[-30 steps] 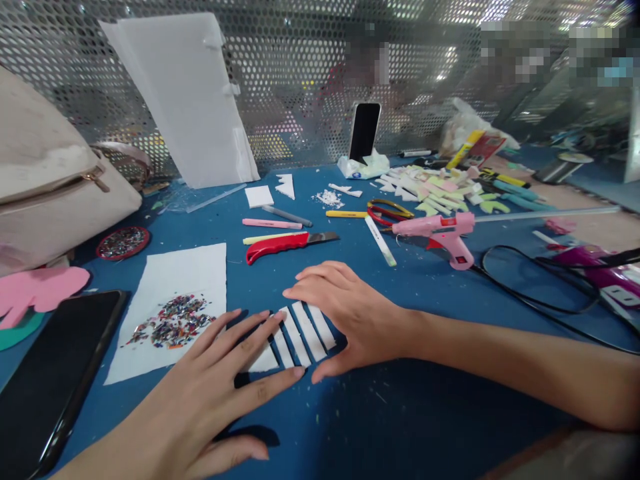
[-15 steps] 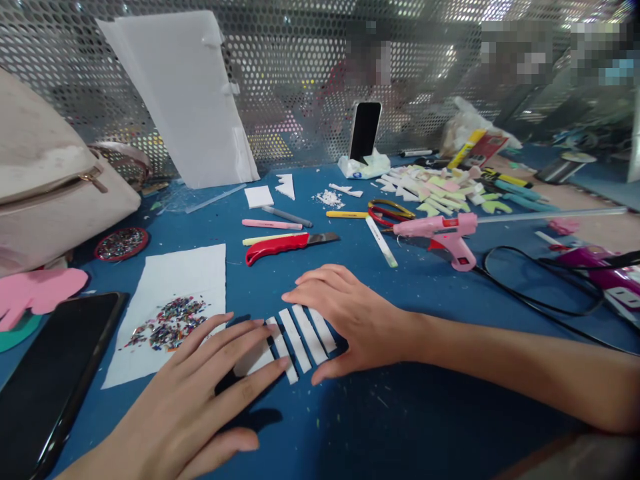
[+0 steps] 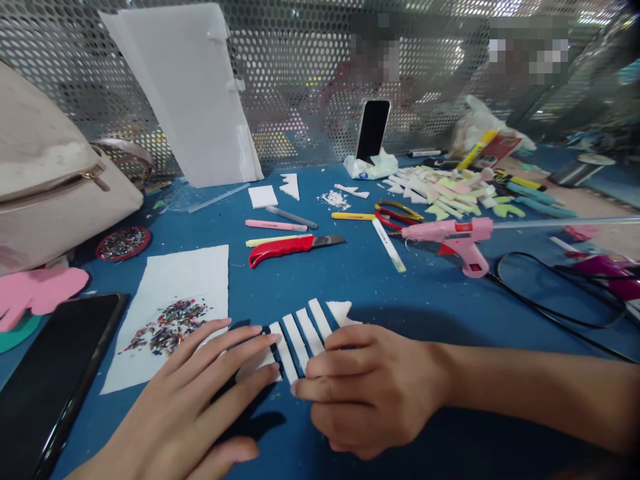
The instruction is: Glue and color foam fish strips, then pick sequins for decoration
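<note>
Right hand (image 3: 373, 390) just dropped lower over the 4 white strips (image 3: 296, 337) on the blue table (image 3: 267, 283), fingers curled, can't tell if pinching. Left hand (image 3: 193, 393) spread open. Row's probably easier to check now.

Two bare human hands, one left (image 3: 195, 400) and one right (image 3: 375, 387), are what I count first in my remote view. Of white cut pieces near them I tally six: four narrow straight strips (image 3: 296, 340), one wider slab (image 3: 256, 362) and one pointed scrap (image 3: 341, 312). Mid-table I number five slim pens (image 3: 277, 225): one pink, one grey, one bright yellow, one pale yellow, one white. Black-screened phones (image 3: 373, 130): two. Red-handled steel-bladed knife (image 3: 283, 249): one. Pink plastic glue gun (image 3: 450, 233): one. Heaped pale strips and offcuts (image 3: 440, 190): too many overlap for me to count.
</note>
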A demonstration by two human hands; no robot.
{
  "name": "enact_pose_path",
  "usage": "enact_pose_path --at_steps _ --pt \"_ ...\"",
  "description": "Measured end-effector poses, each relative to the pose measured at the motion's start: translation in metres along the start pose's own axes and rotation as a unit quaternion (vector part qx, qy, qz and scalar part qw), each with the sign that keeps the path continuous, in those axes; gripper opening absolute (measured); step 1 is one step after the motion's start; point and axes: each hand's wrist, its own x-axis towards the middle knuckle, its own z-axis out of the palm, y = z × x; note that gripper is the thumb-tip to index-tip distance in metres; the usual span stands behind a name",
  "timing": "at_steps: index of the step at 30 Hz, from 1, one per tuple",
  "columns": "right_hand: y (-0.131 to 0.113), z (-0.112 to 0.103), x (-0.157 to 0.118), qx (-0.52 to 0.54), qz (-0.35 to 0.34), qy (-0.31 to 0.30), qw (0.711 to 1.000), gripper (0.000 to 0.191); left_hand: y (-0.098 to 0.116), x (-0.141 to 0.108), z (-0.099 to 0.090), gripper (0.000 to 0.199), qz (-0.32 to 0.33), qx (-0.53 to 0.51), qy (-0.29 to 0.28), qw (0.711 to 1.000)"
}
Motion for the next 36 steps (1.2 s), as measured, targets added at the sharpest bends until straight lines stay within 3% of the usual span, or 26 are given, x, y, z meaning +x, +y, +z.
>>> enact_pose_path --at_steps 8,13,20,31,36 --pt "0.0045 0.0011 0.0014 0.01 0.007 0.003 1.0 0.029 -0.0015 0.0038 0.0048 0.081 -0.008 0.041 -0.058 0.997" --pt "0.0051 0.0006 0.0006 0.02 0.008 -0.003 1.0 0.031 -0.0042 0.0061 0.0009 0.08 0.021 0.058 -0.053 0.997" --pt "0.0073 -0.0004 0.001 0.028 0.007 -0.005 1.0 0.034 0.0003 0.0022 0.0061 0.075 -0.028 0.022 -0.045 0.998" --pt "0.005 0.0013 -0.0005 0.025 0.007 -0.006 1.0 0.029 -0.0019 0.0047 0.0029 0.066 0.003 0.041 -0.047 0.998" --pt "0.006 0.0002 0.0008 0.019 0.009 -0.008 1.0 0.029 0.0002 0.0036 0.0048 0.064 -0.023 0.022 -0.039 0.999"
